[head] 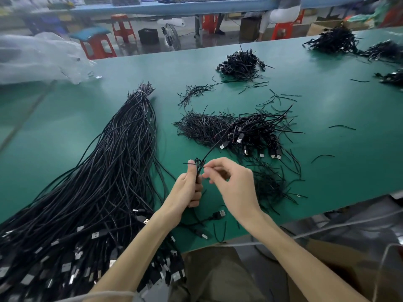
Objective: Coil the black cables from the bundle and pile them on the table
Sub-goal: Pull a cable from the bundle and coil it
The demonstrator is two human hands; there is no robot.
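The green bench (327, 171) is strewn with black scraps; the left hand (188, 190) grips a folded cable (199, 168), the right hand (233, 186) pinching it too; the bundle (109, 171) lies left, the coiled pile (246, 131) just beyond; red stools (98, 45) stand behind.

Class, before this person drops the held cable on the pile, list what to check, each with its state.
1. Left hand grips the coiled cable: ok.
2. Right hand pinches at the coil's top: ok.
3. Cable end wound in: not ok, it sticks out towards the pile.
4. Coil tied off: cannot tell.
5. Bare table beside the pile: ok.
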